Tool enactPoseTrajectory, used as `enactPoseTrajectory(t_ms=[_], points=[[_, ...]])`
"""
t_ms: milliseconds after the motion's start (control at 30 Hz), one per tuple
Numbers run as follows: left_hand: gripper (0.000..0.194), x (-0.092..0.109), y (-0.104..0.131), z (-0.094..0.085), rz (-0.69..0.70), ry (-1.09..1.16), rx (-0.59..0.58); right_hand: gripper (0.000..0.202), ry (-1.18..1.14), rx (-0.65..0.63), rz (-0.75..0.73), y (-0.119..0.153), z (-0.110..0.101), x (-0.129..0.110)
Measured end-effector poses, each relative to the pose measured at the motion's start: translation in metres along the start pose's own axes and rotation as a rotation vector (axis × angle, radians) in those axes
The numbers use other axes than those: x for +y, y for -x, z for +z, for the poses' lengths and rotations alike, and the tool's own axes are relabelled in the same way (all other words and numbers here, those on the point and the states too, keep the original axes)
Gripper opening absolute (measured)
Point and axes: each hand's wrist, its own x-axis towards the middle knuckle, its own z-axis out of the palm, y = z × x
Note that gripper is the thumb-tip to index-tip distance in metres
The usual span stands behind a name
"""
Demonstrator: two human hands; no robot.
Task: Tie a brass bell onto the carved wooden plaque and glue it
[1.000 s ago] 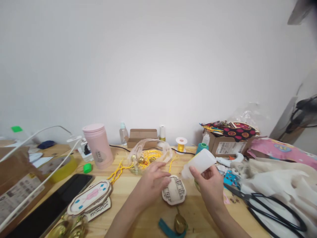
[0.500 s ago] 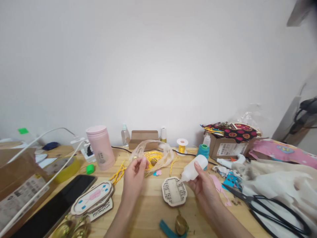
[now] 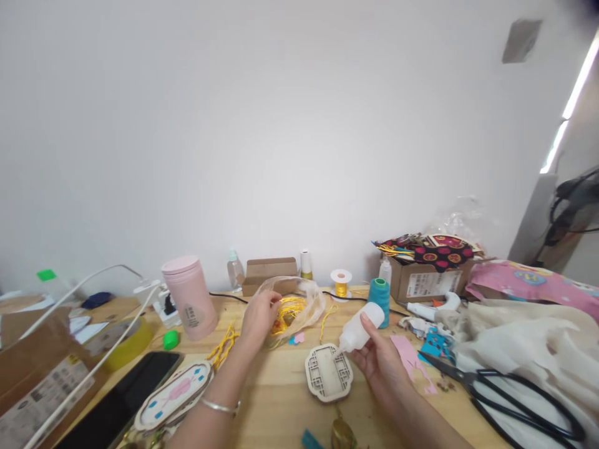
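White bottle, tilted in the right hand, whose fingers are wrapped around it; its nozzle points down at the upper right edge of a wooden plaque lying flat on the worktop. Whether the nozzle touches is unclear. The left hand is at a clear bag of yellow cord, fingers bent; whether they grasp anything cannot be told. Just behind the bottle stands a teal spool. Farther out are a pink tumbler and phone on the left, scissors on the right.
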Motion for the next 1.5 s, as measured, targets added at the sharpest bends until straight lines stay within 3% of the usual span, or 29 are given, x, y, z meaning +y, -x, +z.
enactPoseTrajectory(t_ms=[133, 467, 833, 1100, 1500], points=[[0.021, 0.004, -0.011, 0.005, -0.015, -0.217, -0.054, 0.033, -0.014, -0.004, 0.009, -0.001, 0.000, 0.000], [0.022, -0.013, -0.037, 0.002, -0.062, -0.539, -0.306, 0.033, -0.010, 0.032, 0.011, -0.001, 0.003, -0.001], [0.025, -0.005, -0.044, 0.005, -0.064, -0.567, -0.393, 0.033, 0.010, 0.025, -0.029, 0.003, 0.005, -0.001], [0.025, -0.005, -0.042, 0.004, 0.014, -0.544, -0.393, 0.032, -0.011, 0.041, 0.044, -0.005, 0.003, -0.002], [0.024, -0.010, -0.042, 0.003, 0.068, -0.561, -0.426, 0.033, -0.013, 0.040, 0.032, -0.004, 0.003, -0.001]])
